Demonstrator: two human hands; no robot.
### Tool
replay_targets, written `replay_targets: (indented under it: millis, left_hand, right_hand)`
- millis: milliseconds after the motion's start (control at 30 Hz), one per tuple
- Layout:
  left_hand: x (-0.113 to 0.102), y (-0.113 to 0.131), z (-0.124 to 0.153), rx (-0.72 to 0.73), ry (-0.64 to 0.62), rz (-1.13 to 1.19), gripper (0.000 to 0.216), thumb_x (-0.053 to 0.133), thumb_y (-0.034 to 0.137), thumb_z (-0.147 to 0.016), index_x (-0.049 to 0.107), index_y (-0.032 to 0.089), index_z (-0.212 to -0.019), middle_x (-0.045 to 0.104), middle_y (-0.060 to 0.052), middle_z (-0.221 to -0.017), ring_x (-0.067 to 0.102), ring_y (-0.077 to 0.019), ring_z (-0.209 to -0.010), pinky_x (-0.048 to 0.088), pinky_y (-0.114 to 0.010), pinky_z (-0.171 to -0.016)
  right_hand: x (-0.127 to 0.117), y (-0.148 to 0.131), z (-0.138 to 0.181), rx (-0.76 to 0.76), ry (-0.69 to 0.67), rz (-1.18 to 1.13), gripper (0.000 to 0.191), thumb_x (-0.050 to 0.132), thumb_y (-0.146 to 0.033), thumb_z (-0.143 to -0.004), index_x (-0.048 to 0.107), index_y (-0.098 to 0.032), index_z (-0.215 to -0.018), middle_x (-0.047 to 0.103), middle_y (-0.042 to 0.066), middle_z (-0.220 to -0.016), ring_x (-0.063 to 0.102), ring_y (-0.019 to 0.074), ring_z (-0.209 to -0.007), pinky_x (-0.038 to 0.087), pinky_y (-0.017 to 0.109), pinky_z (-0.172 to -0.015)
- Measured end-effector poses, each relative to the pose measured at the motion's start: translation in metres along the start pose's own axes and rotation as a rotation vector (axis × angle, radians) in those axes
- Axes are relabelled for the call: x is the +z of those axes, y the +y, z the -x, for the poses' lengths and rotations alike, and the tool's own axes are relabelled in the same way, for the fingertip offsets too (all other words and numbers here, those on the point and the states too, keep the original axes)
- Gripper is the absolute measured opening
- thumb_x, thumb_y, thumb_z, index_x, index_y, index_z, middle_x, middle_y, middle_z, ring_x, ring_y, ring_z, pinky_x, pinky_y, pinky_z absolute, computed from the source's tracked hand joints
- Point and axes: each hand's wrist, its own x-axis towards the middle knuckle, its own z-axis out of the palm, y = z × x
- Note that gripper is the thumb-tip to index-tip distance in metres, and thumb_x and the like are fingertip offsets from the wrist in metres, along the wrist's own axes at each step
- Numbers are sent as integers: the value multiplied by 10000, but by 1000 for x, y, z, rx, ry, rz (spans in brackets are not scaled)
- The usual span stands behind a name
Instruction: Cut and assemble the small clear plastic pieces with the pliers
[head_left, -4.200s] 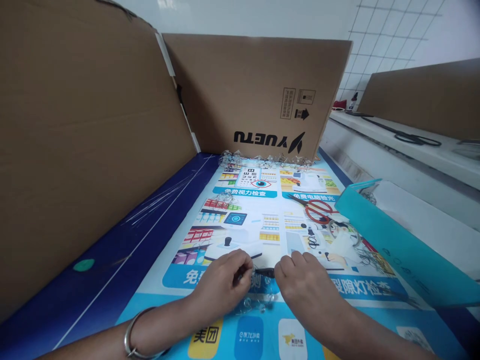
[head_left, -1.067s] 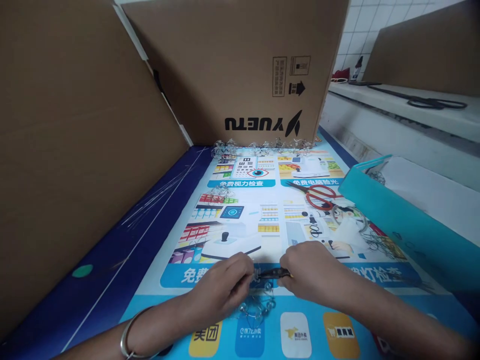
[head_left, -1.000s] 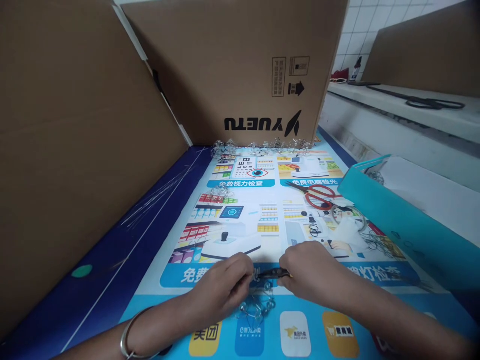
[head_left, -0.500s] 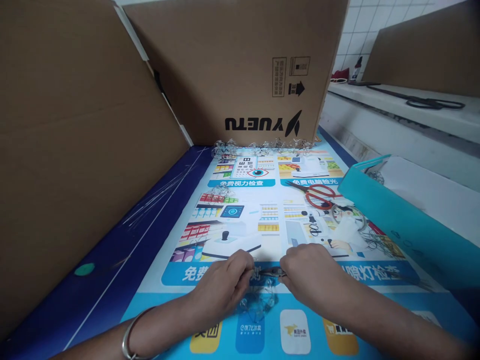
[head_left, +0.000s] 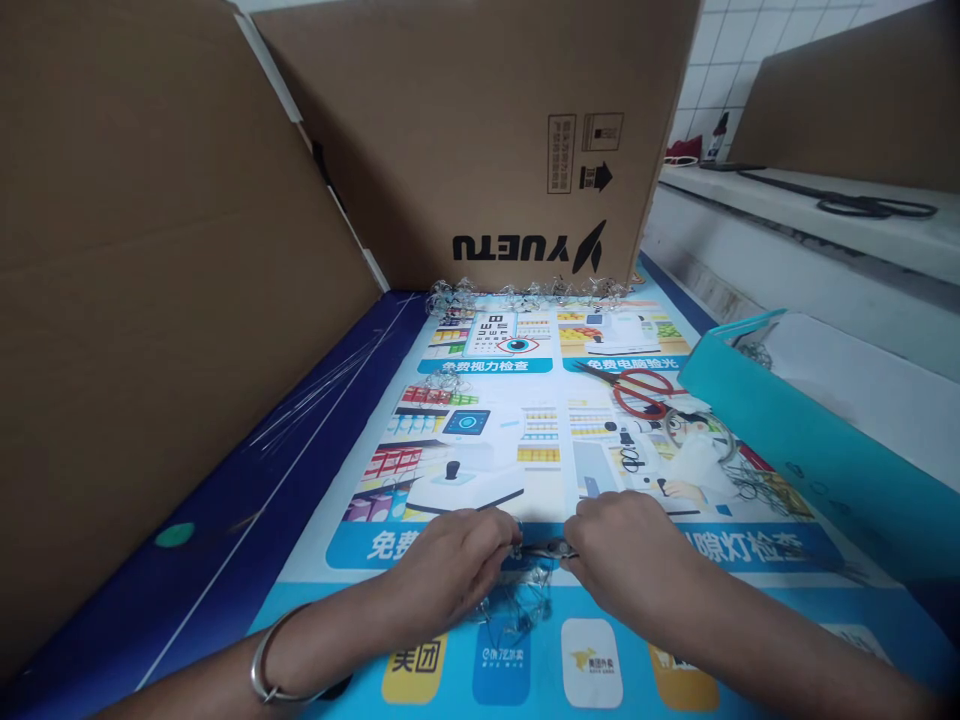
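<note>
At my far left stands a tall brown cardboard panel (head_left: 150, 250), and beside its foot thin clear strands (head_left: 319, 390) lie along the dark blue margin of the printed sheet (head_left: 536, 470) covering the tabletop. A small green oval (head_left: 175, 535) shows on that margin too. My left hand (head_left: 454, 565), with a silver metal bangle (head_left: 259, 665) on the wrist, has its fingers pinched together on the clear-beaded piece of thin wire (head_left: 517, 605); most of that piece sits low in front of me, between my two hands. Farther off lie a small wire clump (head_left: 448, 382) and, along the base of a second cardboard panel (head_left: 480, 150) with black printing, a row of similar clear wire pieces (head_left: 517, 296). The dark metal pliers (head_left: 551, 548) point leftward, their tips right at my left fingertips. My right hand (head_left: 622, 540) is closed around their handles, which are mostly hidden. Beyond it rest red-handled scissors (head_left: 641, 393), then a clear ring (head_left: 726, 432) and a tangle of thin dark wire (head_left: 757, 487), just beside the teal box (head_left: 795, 440). At far right, black-handled scissors (head_left: 874, 205) lie on a white ledge (head_left: 787, 230).
</note>
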Motion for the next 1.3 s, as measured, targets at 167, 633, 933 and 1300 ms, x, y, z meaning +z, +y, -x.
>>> replay_targets:
  millis: [167, 633, 933, 1300]
  left_hand:
    - [0, 2, -1, 18, 36, 8, 154, 331, 116, -866, 440, 191, -944, 562, -44, -880, 504, -177, -771, 412, -318, -676]
    - [7, 14, 5, -187, 113, -70, 100, 325, 161, -872, 420, 184, -850, 541, -26, -720, 500, -154, -607, 384, -266, -557]
    - [10, 6, 5, -149, 152, -133, 91, 395, 158, -851, 465, 182, -798, 564, -14, -703, 525, -145, -630, 374, -253, -581]
    - [2, -2, -1, 65, 96, -171, 160, 379, 98, -844, 516, 181, -844, 570, -24, -702, 531, -153, -678, 418, -260, -612]
  right_hand:
    - [2, -1, 0, -10, 11, -3, 203, 517, -320, -800, 623, -182, -696, 598, 59, -685, 536, 175, -589, 287, 255, -499]
    - [-4, -6, -1, 7, -7, -18, 175, 531, -273, -793, 627, -161, -699, 606, 72, -682, 551, 174, -619, 302, 251, -516]
    - [-1, -5, 0, -4, 18, -27, 152, 529, -230, -786, 619, -156, -688, 600, 68, -677, 547, 164, -623, 285, 251, -515]
    - [5, 0, 1, -18, 20, -18, 183, 517, -257, -795, 606, -161, -667, 591, 61, -662, 534, 163, -598, 273, 251, -501]
